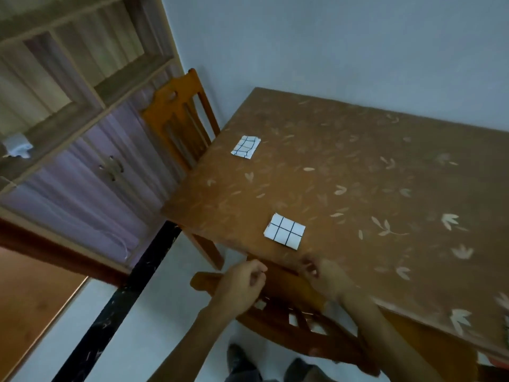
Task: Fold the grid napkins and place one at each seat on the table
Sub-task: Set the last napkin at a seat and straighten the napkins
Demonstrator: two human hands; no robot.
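Two folded white napkins with black grid lines lie on the brown leaf-patterned table (358, 166). The near napkin (284, 231) lies flat close to the table's front edge, just beyond my hands. The far napkin (245, 147) lies by the left edge, in front of the far chair (179, 117). My left hand (242, 285) hovers over the near chair's back (289, 321) with fingers loosely curled and nothing in them. My right hand (322, 274) is at the table's front edge, blurred, its fingers bent with nothing seen in them.
A wooden shelf and cabinet unit (68, 119) stands at the left against the wall. A dark pole (124, 293) runs diagonally across the pale floor. My feet (248, 362) show at the bottom beside the near chair.
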